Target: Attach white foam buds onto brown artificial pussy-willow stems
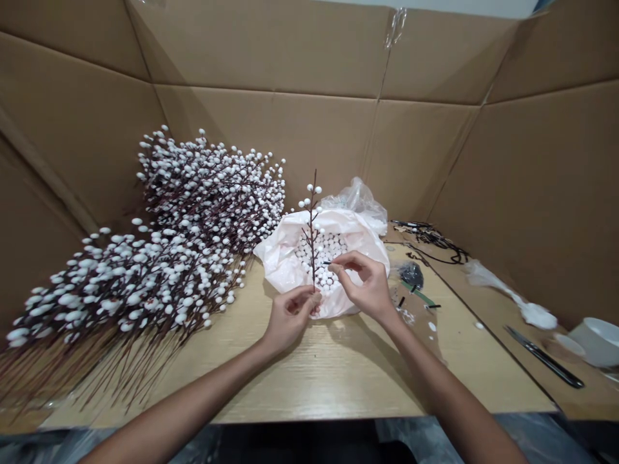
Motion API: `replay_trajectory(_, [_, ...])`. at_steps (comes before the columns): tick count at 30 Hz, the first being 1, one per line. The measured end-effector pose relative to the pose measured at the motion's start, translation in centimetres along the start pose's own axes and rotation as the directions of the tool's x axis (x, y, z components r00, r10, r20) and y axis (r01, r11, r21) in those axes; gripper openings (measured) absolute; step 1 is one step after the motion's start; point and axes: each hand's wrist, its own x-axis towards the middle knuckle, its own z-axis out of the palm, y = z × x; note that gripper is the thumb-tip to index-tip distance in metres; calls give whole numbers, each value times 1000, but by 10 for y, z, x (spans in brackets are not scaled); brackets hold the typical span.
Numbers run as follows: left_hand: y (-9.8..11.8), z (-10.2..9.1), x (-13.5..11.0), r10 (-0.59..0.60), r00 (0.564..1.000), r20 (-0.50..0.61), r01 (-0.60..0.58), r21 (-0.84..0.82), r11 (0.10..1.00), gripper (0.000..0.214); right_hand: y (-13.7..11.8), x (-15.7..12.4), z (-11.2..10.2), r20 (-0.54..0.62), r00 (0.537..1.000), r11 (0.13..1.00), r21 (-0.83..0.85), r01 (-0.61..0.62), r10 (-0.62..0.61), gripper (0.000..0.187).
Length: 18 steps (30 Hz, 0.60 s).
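My left hand (pixel 293 316) pinches the lower end of an artificial berry stem (pixel 313 251), which stands upright. White berries sit on its upper twigs, while several lower twigs are bare. To the right of the stem, my right hand (pixel 366 281) is closed in a pinch on a small dark thin piece (pixel 327 262); its kind is too small to make out. Behind both hands lies an open pale plastic bag (pixel 280 258) holding many loose white berries (pixel 333 245).
Finished-looking berry stems (pixel 213 187) lie heaped at the left, with a nearer pile (pixel 130 283). On the right are dark wires (pixel 430 238), a black clump (pixel 411 275), a black-handled cutter (pixel 546 357) and a white cup (pixel 597 341). Cardboard walls (pixel 271 129) surround the table.
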Motion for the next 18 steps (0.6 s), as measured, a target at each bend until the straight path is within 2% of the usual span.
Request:
replay_trajectory(4, [0,0,0,10,1000,-5,-10,-16,1000,24,-3,2,-4,-5,1000,1000,21,-3,3,2])
replay_trajectory(9, [0,1,0,7,1000,17,-6,-32,999,23,-7,7,-9,-12,1000,989,148,-19,21,3])
replay_trajectory(14, [0,0,-1,0,998,64,4,-59,998,24,-10,14,-18,-48,991,938,331,-104,127,7])
replay_trajectory(18, [0,0,-4,6,993,121,-3,-27,1000,24,-10,19,-26,-134,972,908,400,-125,193,9])
